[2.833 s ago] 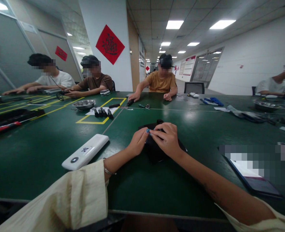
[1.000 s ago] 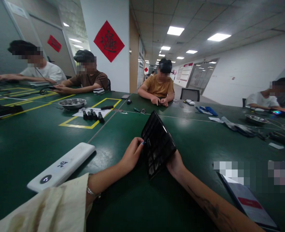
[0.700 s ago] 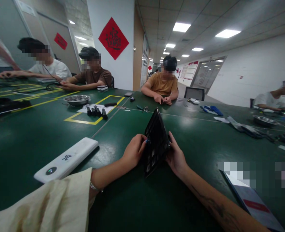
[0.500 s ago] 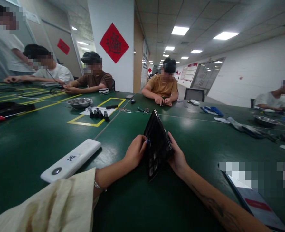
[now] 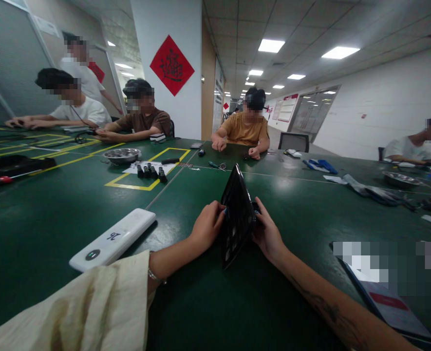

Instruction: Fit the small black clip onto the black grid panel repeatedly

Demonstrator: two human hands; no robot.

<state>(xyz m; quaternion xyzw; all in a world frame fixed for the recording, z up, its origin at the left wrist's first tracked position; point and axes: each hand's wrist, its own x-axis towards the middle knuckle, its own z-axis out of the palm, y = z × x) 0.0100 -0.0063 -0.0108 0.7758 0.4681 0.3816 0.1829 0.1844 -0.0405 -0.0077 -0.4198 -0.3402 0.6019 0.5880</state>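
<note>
In the head view, the black panel (image 5: 237,222) is held tilted above the bench (image 5: 186,302), between left hand (image 5: 208,225) and right hand (image 5: 270,237), its long axis too foreshortened to judge. The right grip clamps its right side; the left, fingers together, touches its left face.

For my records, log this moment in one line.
left hand: touching black panel; right hand: holding panel's other side; panel: tilted; power bank: on table
</note>
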